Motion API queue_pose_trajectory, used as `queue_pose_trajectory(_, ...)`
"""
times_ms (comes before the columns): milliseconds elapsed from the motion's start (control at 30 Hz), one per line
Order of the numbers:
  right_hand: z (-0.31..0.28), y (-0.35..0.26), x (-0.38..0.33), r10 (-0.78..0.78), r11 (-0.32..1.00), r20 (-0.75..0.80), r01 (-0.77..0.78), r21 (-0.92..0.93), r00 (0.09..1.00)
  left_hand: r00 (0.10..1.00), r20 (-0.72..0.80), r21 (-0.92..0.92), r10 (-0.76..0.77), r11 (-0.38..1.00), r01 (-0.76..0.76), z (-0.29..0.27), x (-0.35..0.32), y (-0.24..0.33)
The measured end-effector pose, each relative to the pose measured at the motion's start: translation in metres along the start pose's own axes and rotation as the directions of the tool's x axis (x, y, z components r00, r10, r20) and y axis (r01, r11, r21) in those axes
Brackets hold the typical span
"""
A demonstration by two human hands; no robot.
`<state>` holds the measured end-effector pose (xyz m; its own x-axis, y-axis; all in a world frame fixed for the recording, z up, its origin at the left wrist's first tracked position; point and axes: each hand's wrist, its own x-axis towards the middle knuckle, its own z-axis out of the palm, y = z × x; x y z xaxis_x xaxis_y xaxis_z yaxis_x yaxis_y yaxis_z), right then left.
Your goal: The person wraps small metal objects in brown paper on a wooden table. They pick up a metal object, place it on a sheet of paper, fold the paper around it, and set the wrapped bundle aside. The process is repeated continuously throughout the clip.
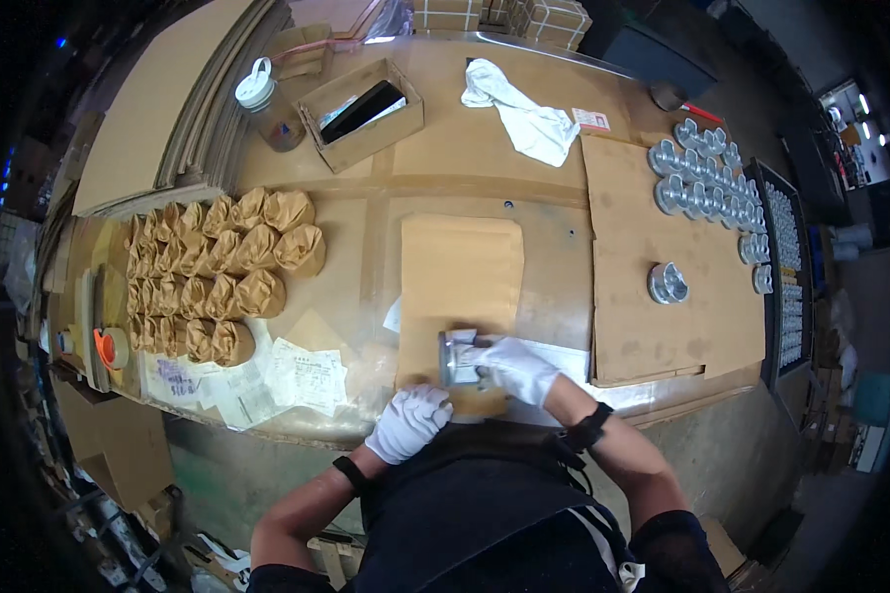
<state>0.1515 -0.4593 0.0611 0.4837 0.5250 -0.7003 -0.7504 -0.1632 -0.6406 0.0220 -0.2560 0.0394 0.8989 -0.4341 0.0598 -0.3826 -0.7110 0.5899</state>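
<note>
Both my hands wear white gloves. My right hand grips a short, round, shiny metal part from its right side. That part is over the lower half of the brown paper sheets in front of me. Beside the sheets' lower left corner, my left hand is closed with curled fingers; anything inside it is hidden. A similar lobed metal part stands alone on the cardboard sheet to the right. Several more metal parts stand in rows behind it.
Rows of paper-wrapped bundles fill the table's left side, with printed slips nearer me. At the back are a bottle, an open carton and a white cloth. A dark crate of metal parts borders the right.
</note>
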Motion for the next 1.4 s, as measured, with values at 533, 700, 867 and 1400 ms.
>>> queue_pose_trajectory(533,-0.012,-0.083,0.032,-0.351,-0.168,0.111,0.054,-0.984,0.930,0.955,-0.182,0.311,0.235,0.935,-0.171,-0.069,0.159,-0.043)
queue_pose_trajectory(700,-0.020,-0.106,0.021,-0.479,-0.277,0.160,0.024,-0.961,0.863,0.998,0.026,0.142,0.056,0.988,-0.059,-0.084,0.181,-0.067)
queue_pose_trajectory(867,-0.036,-0.086,0.065,-0.814,-0.210,0.222,0.085,-0.974,0.536,0.962,-0.237,0.401,0.133,0.916,-0.028,-0.071,0.177,-0.082)
queue_pose_trajectory(1400,-0.057,-0.046,0.065,-0.830,-0.038,0.182,0.272,-0.961,0.527,0.730,-0.256,-0.551,-0.634,0.716,0.428,-0.010,0.173,-0.030)
